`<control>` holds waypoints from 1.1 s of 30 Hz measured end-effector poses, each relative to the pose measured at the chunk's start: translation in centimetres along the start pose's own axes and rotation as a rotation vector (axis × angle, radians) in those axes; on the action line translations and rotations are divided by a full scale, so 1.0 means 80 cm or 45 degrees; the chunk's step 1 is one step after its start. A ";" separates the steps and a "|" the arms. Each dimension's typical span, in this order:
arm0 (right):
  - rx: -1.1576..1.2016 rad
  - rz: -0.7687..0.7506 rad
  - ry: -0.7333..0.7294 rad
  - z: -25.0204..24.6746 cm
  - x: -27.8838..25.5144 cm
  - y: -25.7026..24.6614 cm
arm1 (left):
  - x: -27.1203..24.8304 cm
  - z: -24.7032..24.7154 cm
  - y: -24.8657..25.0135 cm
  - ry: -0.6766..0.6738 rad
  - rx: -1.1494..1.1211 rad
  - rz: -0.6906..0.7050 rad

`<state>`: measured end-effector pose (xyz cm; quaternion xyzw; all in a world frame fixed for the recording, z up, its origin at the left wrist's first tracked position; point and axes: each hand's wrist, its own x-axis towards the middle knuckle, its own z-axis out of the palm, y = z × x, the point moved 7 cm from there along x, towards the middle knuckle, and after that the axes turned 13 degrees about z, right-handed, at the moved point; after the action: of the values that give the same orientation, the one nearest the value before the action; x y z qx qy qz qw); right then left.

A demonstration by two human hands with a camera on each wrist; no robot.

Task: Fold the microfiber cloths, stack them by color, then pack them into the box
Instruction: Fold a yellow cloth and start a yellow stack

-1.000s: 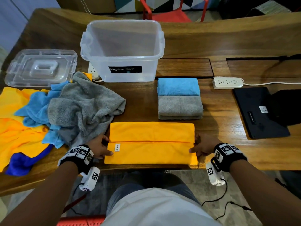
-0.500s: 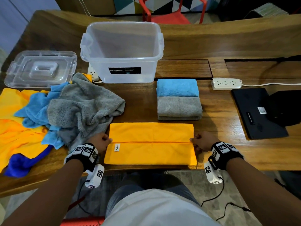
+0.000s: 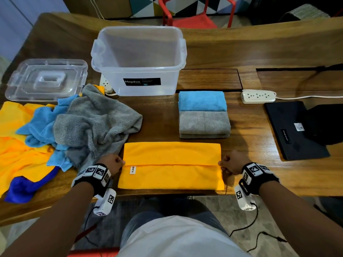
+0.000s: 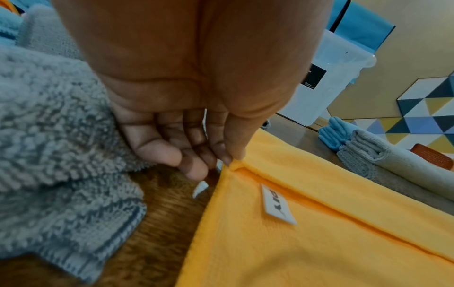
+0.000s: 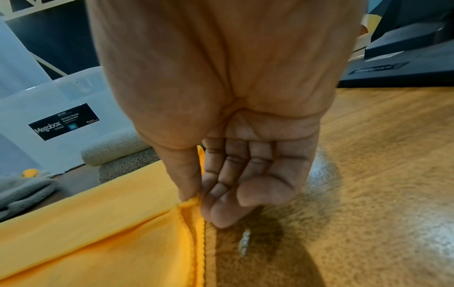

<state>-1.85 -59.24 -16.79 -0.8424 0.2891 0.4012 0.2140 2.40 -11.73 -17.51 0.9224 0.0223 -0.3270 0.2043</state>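
Note:
A yellow cloth (image 3: 171, 165) lies folded in a long strip at the table's near edge, a white tag near its left end. My left hand (image 3: 111, 163) pinches the corner of the folded-over edge at the left end (image 4: 233, 161). My right hand (image 3: 231, 164) pinches the matching corner at the right end (image 5: 191, 201). Behind the strip sit a folded grey cloth (image 3: 204, 124) and a folded light blue cloth (image 3: 202, 101). The clear plastic box (image 3: 138, 60) stands open and empty at the back.
A loose heap of grey (image 3: 92, 121), blue and yellow cloths lies to the left. The box lid (image 3: 46, 80) rests at the far left. A white power strip (image 3: 258, 96) and a black device (image 3: 295, 130) occupy the right side.
Both hands have shifted slightly away from me along the cloth's ends, from the near half up to the fold line, and now pinch its corners.

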 end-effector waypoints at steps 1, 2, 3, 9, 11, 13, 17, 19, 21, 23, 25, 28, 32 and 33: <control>-0.055 0.009 0.051 -0.005 -0.002 -0.002 | -0.002 -0.004 0.003 0.010 0.023 -0.024; -0.094 0.002 0.147 -0.012 -0.004 -0.005 | -0.004 -0.010 0.008 0.037 0.061 -0.040; -0.090 -0.032 0.271 -0.021 -0.008 -0.011 | -0.006 -0.018 0.017 0.085 0.113 -0.036; -0.257 -0.822 0.490 0.025 -0.064 -0.094 | -0.012 -0.007 0.126 0.292 0.462 0.594; -0.462 -0.951 0.413 0.062 -0.071 -0.119 | -0.011 0.033 0.156 0.136 0.572 0.727; -0.640 -0.967 0.367 0.093 -0.065 -0.137 | -0.007 0.067 0.174 0.017 0.672 0.772; -0.798 -0.849 0.279 0.131 -0.043 -0.151 | 0.006 0.108 0.180 -0.116 0.734 0.755; -0.852 -0.805 0.265 0.139 -0.035 -0.149 | 0.012 0.118 0.172 -0.156 0.732 0.720; -0.883 -0.780 0.269 0.142 -0.028 -0.143 | 0.015 0.122 0.164 -0.168 0.734 0.700; -0.884 -0.758 0.269 0.140 -0.023 -0.134 | 0.016 0.119 0.154 -0.168 0.704 0.684; -0.873 -0.741 0.271 0.135 -0.019 -0.123 | 0.017 0.112 0.140 -0.177 0.694 0.659; -0.858 -0.702 0.262 0.120 -0.012 -0.102 | 0.016 0.096 0.112 -0.168 0.682 0.607; -0.829 -0.634 0.264 0.099 -0.003 -0.069 | 0.012 0.077 0.073 -0.168 0.649 0.539; -0.828 -0.617 0.264 0.094 -0.001 -0.060 | 0.011 0.074 0.065 -0.170 0.629 0.519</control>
<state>-2.87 -51.17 -20.51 -0.9457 -0.0391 0.3226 -0.0052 0.50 -18.85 -20.31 0.9061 -0.2563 -0.3345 0.0367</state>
